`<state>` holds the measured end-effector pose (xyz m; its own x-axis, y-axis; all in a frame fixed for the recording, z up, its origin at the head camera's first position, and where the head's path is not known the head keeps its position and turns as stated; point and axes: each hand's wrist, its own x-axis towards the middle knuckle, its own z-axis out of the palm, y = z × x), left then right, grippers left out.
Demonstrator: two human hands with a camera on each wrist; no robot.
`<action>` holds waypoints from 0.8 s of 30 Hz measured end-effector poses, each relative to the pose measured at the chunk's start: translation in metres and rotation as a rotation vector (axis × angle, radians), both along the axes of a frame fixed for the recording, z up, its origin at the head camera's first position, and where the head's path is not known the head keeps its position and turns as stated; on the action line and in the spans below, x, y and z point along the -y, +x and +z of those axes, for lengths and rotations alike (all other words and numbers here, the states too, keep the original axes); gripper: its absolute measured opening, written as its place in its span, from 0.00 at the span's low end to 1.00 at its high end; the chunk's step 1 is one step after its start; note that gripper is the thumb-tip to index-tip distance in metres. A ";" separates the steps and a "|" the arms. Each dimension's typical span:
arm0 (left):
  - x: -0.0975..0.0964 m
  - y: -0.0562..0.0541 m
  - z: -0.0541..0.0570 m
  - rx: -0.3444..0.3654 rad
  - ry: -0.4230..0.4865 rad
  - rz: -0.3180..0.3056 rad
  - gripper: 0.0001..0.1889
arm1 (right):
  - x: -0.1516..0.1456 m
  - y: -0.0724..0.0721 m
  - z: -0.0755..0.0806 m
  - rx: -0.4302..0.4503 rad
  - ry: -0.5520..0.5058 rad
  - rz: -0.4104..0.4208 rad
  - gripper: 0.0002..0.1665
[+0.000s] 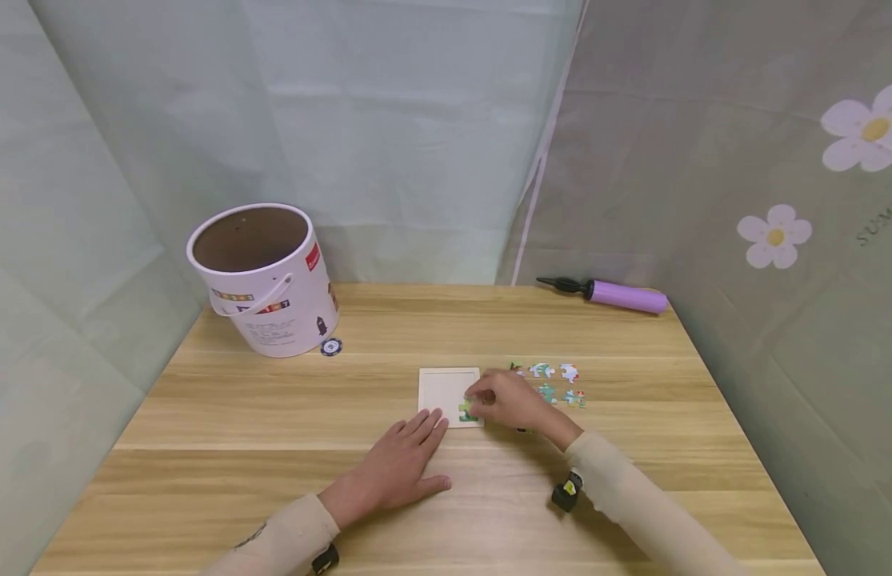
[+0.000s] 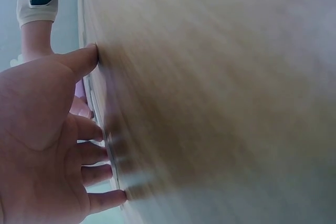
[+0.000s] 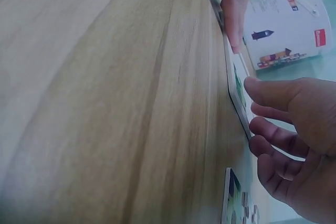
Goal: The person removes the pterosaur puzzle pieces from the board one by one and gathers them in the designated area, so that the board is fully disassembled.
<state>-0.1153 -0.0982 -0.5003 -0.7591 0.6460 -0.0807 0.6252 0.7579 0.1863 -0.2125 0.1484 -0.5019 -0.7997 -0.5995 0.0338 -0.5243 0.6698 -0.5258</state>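
Observation:
A pale square puzzle tray (image 1: 440, 388) lies flat on the wooden table, with green jigsaw pieces (image 1: 466, 414) in its lower right corner. My left hand (image 1: 398, 468) is spread flat, its fingertips resting on the tray's near left edge and its thumb on the table. At the tray's right side, my right hand (image 1: 514, 400) pinches a puzzle piece between thumb and index finger over that corner. The fingers partly hide this piece. In the right wrist view, the right thumb (image 3: 273, 92) reaches down to the tray.
Several loose puzzle pieces (image 1: 542, 370) lie right of the tray, some hidden by the right hand. A white bucket (image 1: 283, 320) stands back left beside a round chip (image 1: 331, 346). A purple hand pump (image 1: 626, 296) lies at the back right. Curtains enclose the table.

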 end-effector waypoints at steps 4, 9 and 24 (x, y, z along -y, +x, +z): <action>0.000 0.000 -0.001 -0.001 0.012 -0.004 0.44 | 0.001 0.001 0.001 0.003 0.000 0.005 0.14; 0.001 0.000 -0.002 0.015 0.025 -0.004 0.44 | 0.003 0.001 0.002 0.003 0.009 0.001 0.14; -0.001 -0.002 0.000 0.049 0.018 0.011 0.45 | 0.000 0.000 -0.002 0.103 -0.176 -0.028 0.04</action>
